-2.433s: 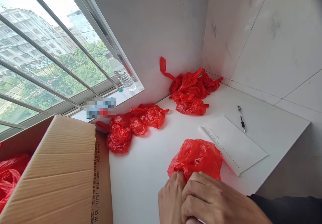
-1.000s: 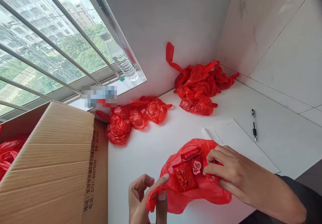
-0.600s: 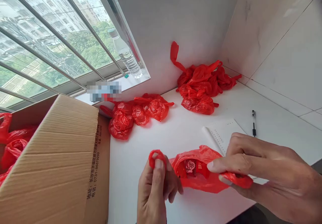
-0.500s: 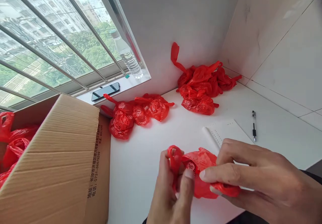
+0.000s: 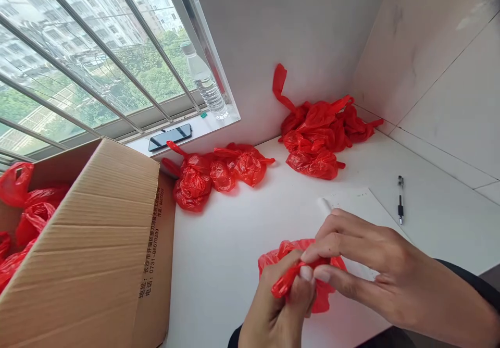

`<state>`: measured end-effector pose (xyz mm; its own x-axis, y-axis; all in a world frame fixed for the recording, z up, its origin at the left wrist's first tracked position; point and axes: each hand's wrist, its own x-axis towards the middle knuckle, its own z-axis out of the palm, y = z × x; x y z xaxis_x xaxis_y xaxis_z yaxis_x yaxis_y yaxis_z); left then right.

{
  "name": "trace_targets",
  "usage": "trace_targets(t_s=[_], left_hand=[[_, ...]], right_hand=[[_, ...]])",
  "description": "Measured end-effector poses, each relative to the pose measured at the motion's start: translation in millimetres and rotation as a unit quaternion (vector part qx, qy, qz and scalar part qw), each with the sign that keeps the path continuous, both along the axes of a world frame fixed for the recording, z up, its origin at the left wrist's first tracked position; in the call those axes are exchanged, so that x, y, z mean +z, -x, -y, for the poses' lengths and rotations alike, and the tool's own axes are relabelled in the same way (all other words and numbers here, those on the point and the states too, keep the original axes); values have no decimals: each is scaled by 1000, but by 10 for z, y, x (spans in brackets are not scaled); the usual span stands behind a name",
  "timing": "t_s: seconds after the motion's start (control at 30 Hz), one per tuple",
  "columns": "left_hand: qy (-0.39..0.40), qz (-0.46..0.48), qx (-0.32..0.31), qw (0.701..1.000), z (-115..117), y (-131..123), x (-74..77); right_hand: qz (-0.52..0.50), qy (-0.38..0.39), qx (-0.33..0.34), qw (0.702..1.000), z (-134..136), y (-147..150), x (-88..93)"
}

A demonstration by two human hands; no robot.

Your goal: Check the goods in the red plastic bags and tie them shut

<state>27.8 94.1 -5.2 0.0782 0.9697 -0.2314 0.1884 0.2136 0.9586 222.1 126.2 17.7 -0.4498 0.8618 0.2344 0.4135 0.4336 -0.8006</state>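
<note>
A thin red plastic bag (image 5: 322, 298) is held low over the white tabletop. My left hand (image 5: 279, 301) is closed round its gathered top, and a twisted handle end sticks out past the thumb. From the right, my right hand (image 5: 363, 264) pinches the same gathered plastic close beside the left fingertips. The bag's body spreads behind and below both hands, partly hidden by them; what it contains cannot be made out. Behind the right hand lies a white notepad (image 5: 353, 202), partly covered.
An open cardboard box (image 5: 105, 218) with red bags inside stands at left. Tied red bags (image 5: 193, 181) line the wall, and a larger pile of red bags (image 5: 316, 134) fills the corner. A pen (image 5: 400, 202) lies at right. The sill holds a phone (image 5: 171, 137) and water bottle (image 5: 207, 85).
My hands have come together, the right moving left to the left fingers. The bag's handles, held apart before, are now gathered into one twist, and the printed item inside no longer shows.
</note>
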Motion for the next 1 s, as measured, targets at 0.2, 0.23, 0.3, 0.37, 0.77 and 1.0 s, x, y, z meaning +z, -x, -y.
trace_targets(t_s=[0.2,0.23,0.3,0.37,0.77,1.0], left_hand=[[57,139,-92,984,-257,143,26],[54,137,-99,984,-281,150,32],[61,136,-114,982,-291,141,33],[70,148,-134,977,-269,114,17],[-300,-122,-82,943,-201,103,-308],[-371,-146,6,917,-167,49,-467]], right_hand=[[-22,39,33,998,32,-4,-47],[-25,54,56,997,30,-1,-55],[-44,77,76,993,7,19,-90],[-67,79,69,992,-43,58,-156],[-74,228,68,968,-222,187,-478],[-72,248,107,960,-250,146,-528]])
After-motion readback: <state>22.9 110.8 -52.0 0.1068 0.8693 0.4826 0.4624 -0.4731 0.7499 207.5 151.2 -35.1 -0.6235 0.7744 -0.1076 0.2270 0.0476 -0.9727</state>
